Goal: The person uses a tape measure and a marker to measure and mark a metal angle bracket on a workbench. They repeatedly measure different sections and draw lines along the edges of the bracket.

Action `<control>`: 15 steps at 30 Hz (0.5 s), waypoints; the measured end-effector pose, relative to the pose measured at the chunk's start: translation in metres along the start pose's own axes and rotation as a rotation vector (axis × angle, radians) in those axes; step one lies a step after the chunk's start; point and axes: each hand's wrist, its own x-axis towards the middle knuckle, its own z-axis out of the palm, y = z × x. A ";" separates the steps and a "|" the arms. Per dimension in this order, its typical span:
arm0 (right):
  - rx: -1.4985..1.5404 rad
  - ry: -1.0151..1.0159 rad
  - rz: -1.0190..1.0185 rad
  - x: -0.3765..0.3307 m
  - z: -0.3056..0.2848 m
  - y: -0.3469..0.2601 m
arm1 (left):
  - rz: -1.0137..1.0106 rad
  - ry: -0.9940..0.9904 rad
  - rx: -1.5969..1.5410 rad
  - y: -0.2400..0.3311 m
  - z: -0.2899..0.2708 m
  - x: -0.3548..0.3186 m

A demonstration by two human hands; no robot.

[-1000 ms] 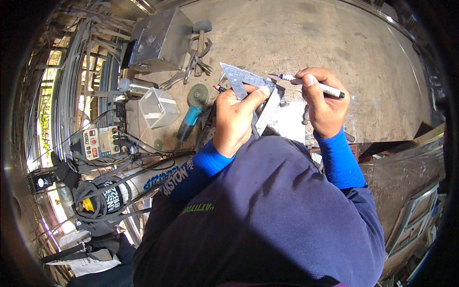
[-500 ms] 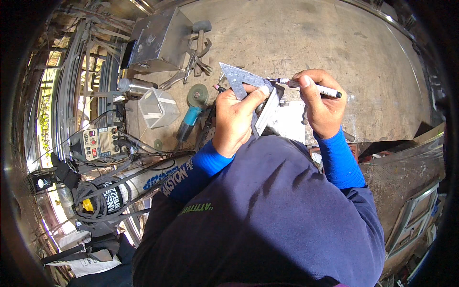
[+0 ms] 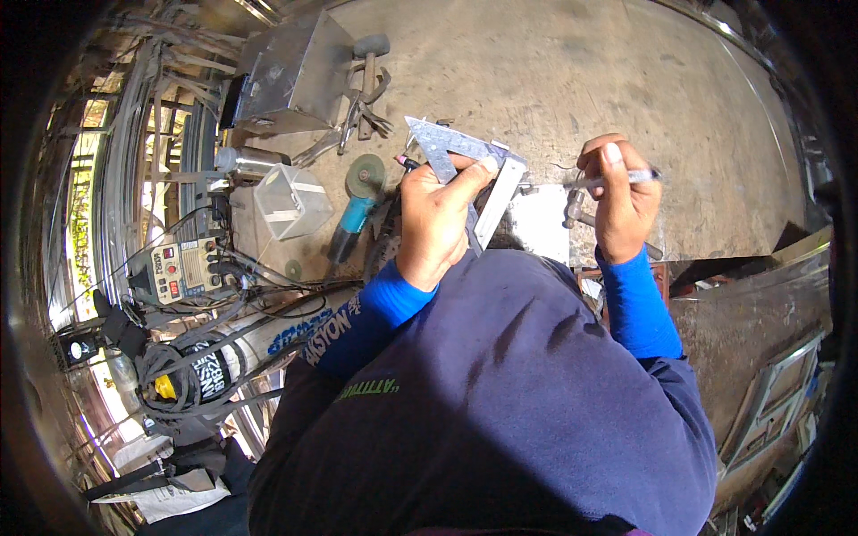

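Observation:
My left hand (image 3: 434, 214) is closed on a silver triangular square (image 3: 436, 143), its thumb pressing on the face. A straight pale metal bar (image 3: 502, 198) runs down from the square's right end toward my body. Whether the bar belongs to the square or is a separate piece I cannot tell. To the right, apart from the square, my right hand (image 3: 622, 204) grips a white marker pen (image 3: 642, 175) between thumb and fingers. The pen is a little blurred and points left. Under the hands, a hammer (image 3: 575, 211) lies beside a bright sheet (image 3: 536, 221) on the wooden table.
On the table (image 3: 554, 80), left of my hands, lie a teal angle grinder (image 3: 355, 214), a clear plastic box (image 3: 290, 201), pliers (image 3: 365, 116) and a mallet (image 3: 370, 62). A metal box (image 3: 299, 76) stands behind. At far left are a welding machine (image 3: 179, 271) and a gas cylinder (image 3: 259, 350).
My right hand and the marker pen have moved right, away from the square, and the pen has tilted nearer level. My left hand and the square stay almost in place.

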 end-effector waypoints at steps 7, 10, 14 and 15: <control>-0.013 -0.427 0.572 -0.007 0.023 0.085 | -0.114 0.049 -0.159 -0.078 -0.021 0.043; -0.016 -0.354 0.753 -0.012 0.035 0.131 | -0.266 0.061 -0.130 -0.129 -0.057 0.063; -0.129 -0.295 0.854 -0.025 0.026 0.192 | -0.358 0.121 0.063 -0.170 -0.077 0.068; -0.115 -0.297 0.834 -0.029 0.027 0.191 | -0.358 0.132 0.090 -0.181 -0.084 0.070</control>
